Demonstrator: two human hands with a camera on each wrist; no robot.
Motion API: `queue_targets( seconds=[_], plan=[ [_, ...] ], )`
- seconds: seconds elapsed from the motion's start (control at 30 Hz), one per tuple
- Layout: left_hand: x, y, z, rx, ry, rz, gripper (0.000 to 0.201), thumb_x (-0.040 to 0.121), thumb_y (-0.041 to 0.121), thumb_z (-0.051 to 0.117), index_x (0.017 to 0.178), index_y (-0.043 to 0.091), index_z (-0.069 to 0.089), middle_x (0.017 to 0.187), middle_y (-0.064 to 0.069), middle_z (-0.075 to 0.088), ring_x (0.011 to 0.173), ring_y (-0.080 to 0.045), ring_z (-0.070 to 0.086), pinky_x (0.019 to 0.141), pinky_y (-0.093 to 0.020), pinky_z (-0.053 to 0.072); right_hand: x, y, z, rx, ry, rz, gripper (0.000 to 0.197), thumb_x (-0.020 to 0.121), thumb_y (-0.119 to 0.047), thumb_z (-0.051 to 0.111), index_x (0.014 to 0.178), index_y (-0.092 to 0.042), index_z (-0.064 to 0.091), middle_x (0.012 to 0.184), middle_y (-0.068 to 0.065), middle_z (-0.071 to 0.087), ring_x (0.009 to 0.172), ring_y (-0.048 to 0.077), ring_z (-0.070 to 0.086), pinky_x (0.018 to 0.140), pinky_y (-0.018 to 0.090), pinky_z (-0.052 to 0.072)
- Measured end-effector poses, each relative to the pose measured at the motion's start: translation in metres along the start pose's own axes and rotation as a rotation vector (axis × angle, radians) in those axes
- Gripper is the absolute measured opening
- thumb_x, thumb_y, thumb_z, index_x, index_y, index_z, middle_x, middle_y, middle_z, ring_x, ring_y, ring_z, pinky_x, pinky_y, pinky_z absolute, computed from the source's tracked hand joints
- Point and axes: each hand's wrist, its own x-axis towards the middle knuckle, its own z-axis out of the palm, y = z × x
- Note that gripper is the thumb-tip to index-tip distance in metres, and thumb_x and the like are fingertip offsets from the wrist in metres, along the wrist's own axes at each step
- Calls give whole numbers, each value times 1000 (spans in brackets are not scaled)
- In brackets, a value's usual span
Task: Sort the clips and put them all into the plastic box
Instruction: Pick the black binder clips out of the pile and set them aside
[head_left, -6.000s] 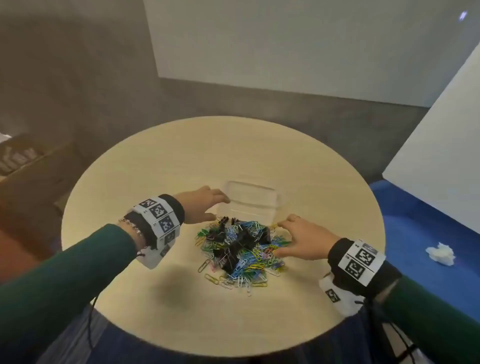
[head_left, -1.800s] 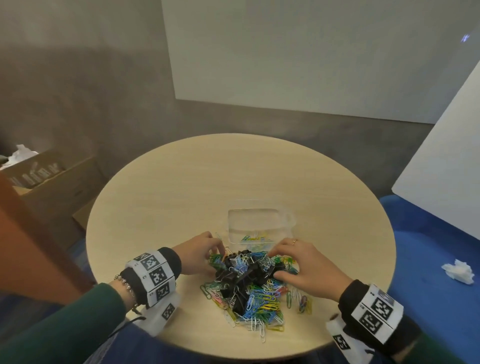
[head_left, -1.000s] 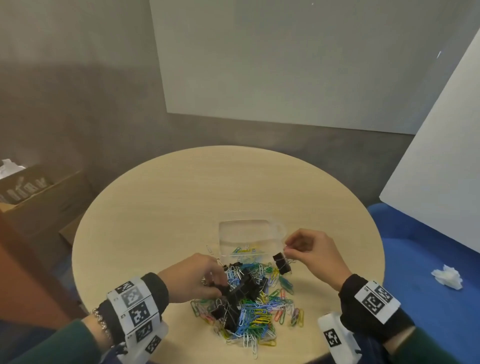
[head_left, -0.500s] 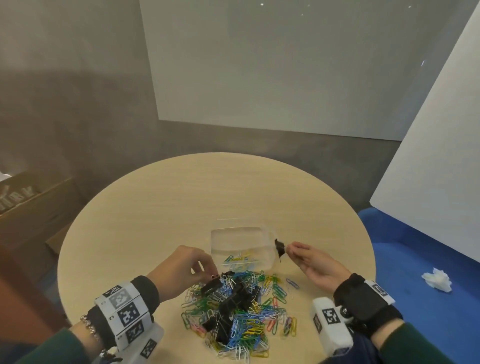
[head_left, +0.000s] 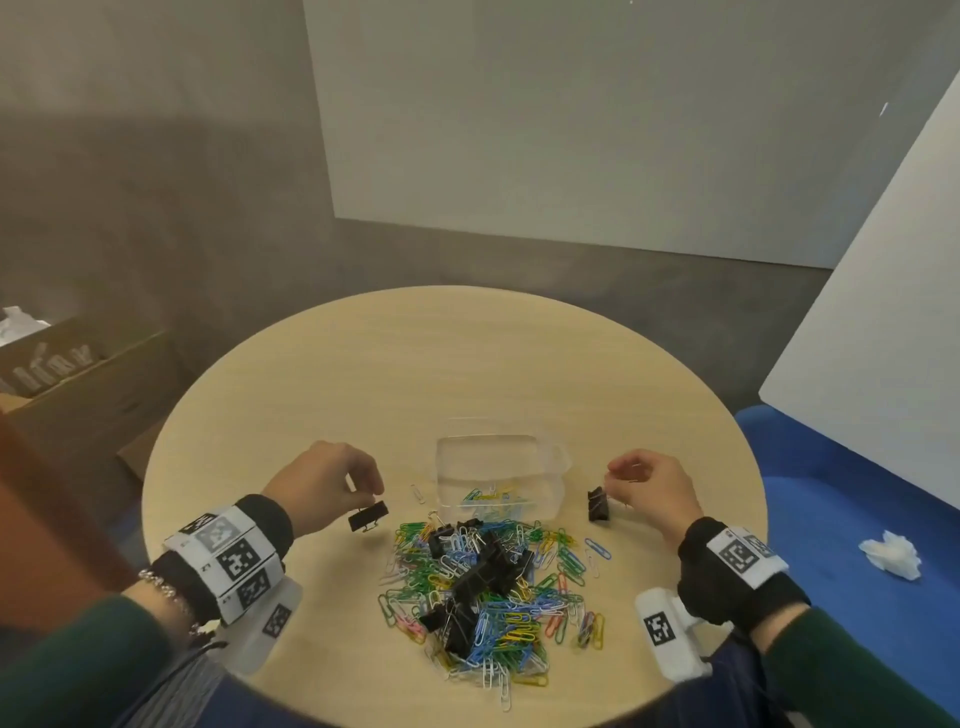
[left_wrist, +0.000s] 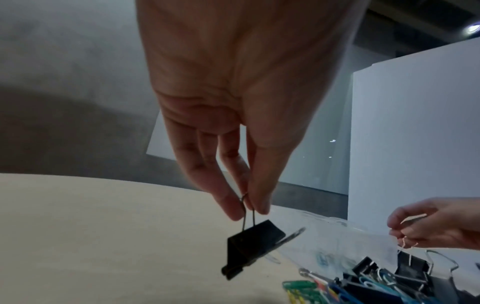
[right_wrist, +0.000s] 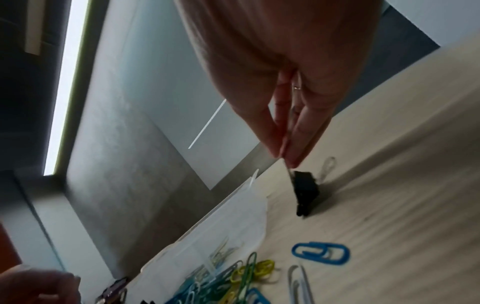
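Both hands apart now, binder clips pinched.

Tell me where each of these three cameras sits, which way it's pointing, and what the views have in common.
Head: worn on the head, looking forward and down at the round table, plastic box and clip pile; both forearms and hands show.
Left wrist: looks along the left hand at the black binder clip it pinches by the wire handle.
Right wrist: looks along the right hand, tilted, at its own binder clip touching the table.
Shared: all three show the box and the clip pile; each wrist view catches the other hand.
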Motion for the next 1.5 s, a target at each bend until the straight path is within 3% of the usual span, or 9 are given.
queue_targets(
  seconds=[0.2, 0.3, 0.47, 0.53, 0.7, 0.87, 1.1, 1.37, 1.5],
  plan=[
    [2, -7, 9, -19, 2, -33, 13, 85, 13, 65, 92, 21, 72, 87, 7, 69, 75, -10, 64, 67, -19, 50, -36, -27, 22, -399, 23, -419, 25, 84, -24, 67, 107, -22, 59, 111, -2, 48, 100, 8, 45, 84, 27, 39],
    [4, -7, 10, -64, -24, -49, 14, 86, 15, 65, 98, 21, 69, 94, 4, 67, 79, -13, 65, 62, -16, 47, -63, -45, 30, -400, -310, -548, 31, 84, -44, 63, 112, -32, 58, 109, -11, 54, 93, 2, 53, 83, 30, 52],
    [-6, 18, 11, 124, 98, 26, 42, 85, 54, 58, 122, 37, 47, 111, 12, 49, 96, -10, 56, 81, -35, 53, -82, -55, 41, -702, -706, -563, 70, 71, -60, 70, 132, -50, 38, 129, -13, 39, 112, 8, 46, 92, 30, 46],
    [-12, 39, 12, 77, 83, 108, 39, 86, 58, 53, 118, 37, 49, 108, 15, 52, 91, -6, 57, 78, -32, 54, -80, -54, 47, -794, -706, -576, 66, 71, -54, 73, 130, -47, 43, 126, -10, 44, 108, 12, 51, 87, 32, 48],
    [-12, 77, 33, 30, -253, 173, 31, 84, 49, 63, 107, 29, 59, 100, 11, 65, 81, -9, 59, 77, -34, 52, -72, -49, 58, -642, -674, -562, 29, 76, -35, 76, 103, -31, 67, 98, -5, 66, 78, 12, 63, 75, 37, 55],
    [-4, 83, 47, 4, -255, 209, 12, 81, 27, 71, 90, 20, 68, 89, 1, 69, 78, -16, 62, 71, -30, 50, -70, -49, 56, -483, -576, -521, 5, 79, -23, 76, 81, -19, 76, 79, -3, 71, 71, 8, 64, 70, 26, 55],
    [-2, 80, 30, -151, -137, 238, 1, 83, 18, 70, 84, 17, 69, 72, 6, 67, 59, -4, 60, 59, -15, 46, -63, -43, 42, -265, -543, -424, 2, 78, -15, 77, 80, -16, 78, 78, -1, 74, 72, 7, 69, 71, 20, 56],
    [-8, 58, 5, -329, -108, 165, 5, 87, 11, 66, 90, 11, 69, 81, -5, 70, 69, -16, 69, 56, -21, 55, -55, -41, 26, -35, -581, -235, 5, 79, -3, 74, 84, -2, 75, 77, 11, 75, 73, 17, 73, 70, 21, 55],
    [-16, 34, -8, -233, -238, 111, 4, 87, 16, 66, 89, 15, 70, 78, -3, 72, 70, -20, 70, 61, -28, 59, -50, -37, 7, 3, -575, -174, 9, 81, 0, 72, 88, 4, 72, 80, 15, 74, 71, 15, 70, 67, 20, 53]
  ],
)
